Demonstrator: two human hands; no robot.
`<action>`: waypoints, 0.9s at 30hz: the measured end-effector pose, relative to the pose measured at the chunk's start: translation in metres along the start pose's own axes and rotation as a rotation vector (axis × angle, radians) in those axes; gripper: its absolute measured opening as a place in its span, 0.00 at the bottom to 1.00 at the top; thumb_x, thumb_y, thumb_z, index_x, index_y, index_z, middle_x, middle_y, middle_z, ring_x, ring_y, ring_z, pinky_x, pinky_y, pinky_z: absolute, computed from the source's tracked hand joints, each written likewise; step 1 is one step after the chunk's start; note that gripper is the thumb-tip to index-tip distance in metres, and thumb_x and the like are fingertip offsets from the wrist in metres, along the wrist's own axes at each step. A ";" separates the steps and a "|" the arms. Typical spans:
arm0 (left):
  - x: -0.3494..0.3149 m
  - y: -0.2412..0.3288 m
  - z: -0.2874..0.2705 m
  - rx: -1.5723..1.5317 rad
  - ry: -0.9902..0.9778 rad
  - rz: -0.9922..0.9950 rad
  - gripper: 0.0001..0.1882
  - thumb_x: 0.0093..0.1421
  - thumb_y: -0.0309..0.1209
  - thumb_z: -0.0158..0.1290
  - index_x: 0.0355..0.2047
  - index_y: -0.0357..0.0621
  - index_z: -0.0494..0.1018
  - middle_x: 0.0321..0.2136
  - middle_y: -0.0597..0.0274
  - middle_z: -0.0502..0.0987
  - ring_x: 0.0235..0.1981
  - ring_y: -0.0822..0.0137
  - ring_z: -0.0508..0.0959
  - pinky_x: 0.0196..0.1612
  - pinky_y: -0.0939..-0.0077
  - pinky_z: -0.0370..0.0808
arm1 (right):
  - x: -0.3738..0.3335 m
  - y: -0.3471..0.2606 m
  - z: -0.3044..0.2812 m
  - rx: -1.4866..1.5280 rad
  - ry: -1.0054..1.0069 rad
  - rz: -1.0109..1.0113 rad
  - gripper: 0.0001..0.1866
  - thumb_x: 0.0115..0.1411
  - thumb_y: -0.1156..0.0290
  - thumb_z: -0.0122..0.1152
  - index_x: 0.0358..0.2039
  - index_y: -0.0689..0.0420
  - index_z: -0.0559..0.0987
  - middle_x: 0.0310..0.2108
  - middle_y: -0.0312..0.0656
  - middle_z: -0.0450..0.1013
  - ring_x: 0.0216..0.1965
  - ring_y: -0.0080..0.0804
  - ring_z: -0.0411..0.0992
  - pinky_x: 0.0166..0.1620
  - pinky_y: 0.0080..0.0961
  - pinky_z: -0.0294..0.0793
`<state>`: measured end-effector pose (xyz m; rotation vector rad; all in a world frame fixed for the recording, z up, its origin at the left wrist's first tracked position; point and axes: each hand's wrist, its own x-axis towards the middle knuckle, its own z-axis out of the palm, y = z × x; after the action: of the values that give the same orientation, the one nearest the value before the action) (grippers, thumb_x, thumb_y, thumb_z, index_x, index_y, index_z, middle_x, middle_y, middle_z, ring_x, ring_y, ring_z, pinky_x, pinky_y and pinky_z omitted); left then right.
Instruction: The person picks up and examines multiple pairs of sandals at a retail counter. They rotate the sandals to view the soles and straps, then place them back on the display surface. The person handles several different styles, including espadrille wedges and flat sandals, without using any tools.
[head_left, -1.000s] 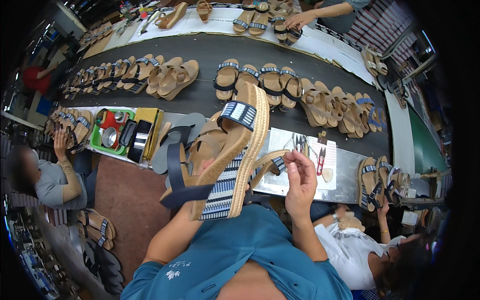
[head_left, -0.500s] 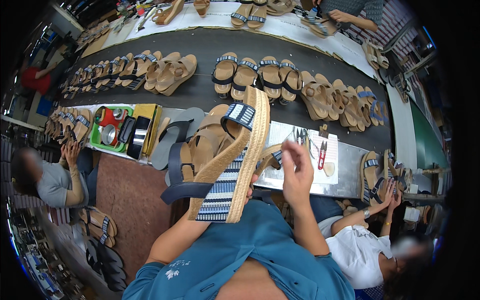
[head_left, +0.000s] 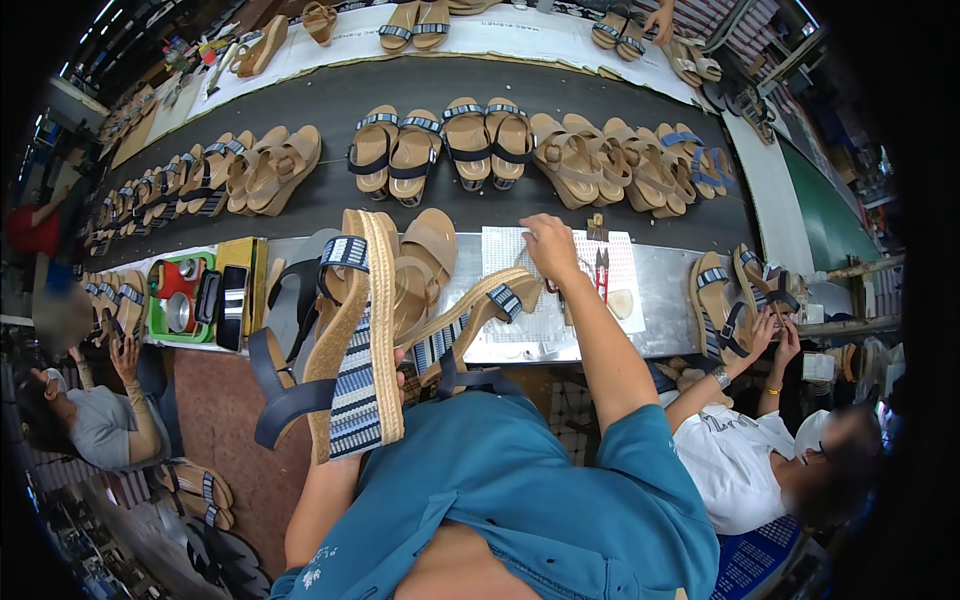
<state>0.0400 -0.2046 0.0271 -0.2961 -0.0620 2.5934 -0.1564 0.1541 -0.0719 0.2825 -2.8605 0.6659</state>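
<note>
My left hand (head_left: 401, 376), mostly hidden, is closed on a wedge sandal (head_left: 362, 345) with navy straps, a striped woven wedge and a braided rope edge, held up sole toward the right. A matching sandal (head_left: 452, 325) is tilted just behind it; I cannot tell whether the same hand also grips it. My right hand (head_left: 548, 245) reaches over a white sheet (head_left: 500, 245) on the metal bench, fingers apart and bent downward. Part of a dark tool shows under its palm. Beside it lie red-handled thread snips (head_left: 602, 272) and a pale rounded piece (head_left: 621, 303).
Beige sandals (head_left: 430, 245) and a grey flip-flop stand behind the held sandal. A green tray (head_left: 157, 318) with metal cups and a phone (head_left: 232, 300) are at left. Sandal rows line the dark belt (head_left: 400, 85). Co-workers sit left and right; the right one (head_left: 765, 335) handles a sandal.
My right hand has moved from beside the sandals out over the white sheet, covering the dark snips there. The view has shifted right, with the held sandal now farther left in it.
</note>
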 end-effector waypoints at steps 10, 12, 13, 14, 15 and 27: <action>-0.003 -0.012 0.007 0.060 0.101 0.165 0.41 0.64 0.48 0.53 0.65 0.29 0.54 0.55 0.25 0.66 0.47 0.35 0.78 0.43 0.45 0.84 | 0.030 0.001 0.036 -0.093 -0.376 -0.013 0.12 0.61 0.69 0.55 0.43 0.47 0.84 0.44 0.41 0.78 0.48 0.42 0.75 0.51 0.42 0.72; -0.005 -0.016 0.007 0.092 0.100 0.199 0.40 0.64 0.48 0.51 0.65 0.29 0.54 0.53 0.25 0.66 0.46 0.36 0.78 0.42 0.46 0.84 | 0.033 0.001 0.036 -0.060 -0.372 -0.009 0.11 0.61 0.69 0.55 0.41 0.48 0.84 0.42 0.43 0.79 0.47 0.44 0.76 0.50 0.43 0.73; -0.003 -0.017 0.009 0.082 0.097 0.177 0.40 0.64 0.49 0.50 0.65 0.29 0.55 0.53 0.25 0.67 0.46 0.36 0.78 0.41 0.47 0.85 | 0.033 0.002 0.036 -0.039 -0.366 0.004 0.10 0.61 0.68 0.56 0.40 0.49 0.84 0.42 0.43 0.79 0.46 0.45 0.76 0.50 0.43 0.73; 0.001 -0.018 0.012 0.073 0.093 0.155 0.40 0.65 0.49 0.49 0.65 0.30 0.55 0.52 0.25 0.67 0.45 0.37 0.79 0.40 0.47 0.85 | 0.032 0.004 0.035 -0.019 -0.361 0.017 0.10 0.61 0.68 0.56 0.39 0.49 0.84 0.41 0.44 0.79 0.45 0.46 0.76 0.49 0.44 0.73; 0.002 -0.018 0.018 0.068 0.093 0.150 0.39 0.65 0.50 0.48 0.65 0.30 0.55 0.52 0.25 0.68 0.45 0.37 0.79 0.40 0.48 0.85 | 0.031 0.005 0.036 0.016 -0.336 0.007 0.09 0.60 0.67 0.57 0.38 0.51 0.83 0.40 0.46 0.79 0.44 0.48 0.76 0.48 0.45 0.73; 0.017 -0.031 0.064 0.004 0.180 0.109 0.37 0.66 0.49 0.42 0.65 0.31 0.54 0.49 0.27 0.70 0.42 0.38 0.81 0.36 0.53 0.86 | -0.012 -0.179 -0.087 1.180 0.091 0.314 0.07 0.60 0.76 0.65 0.39 0.62 0.79 0.29 0.31 0.75 0.30 0.14 0.69 0.36 0.13 0.70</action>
<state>0.0268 -0.1688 0.0895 -0.5439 0.0234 2.6616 -0.0917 0.0377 0.0757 -0.0643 -2.0775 2.2652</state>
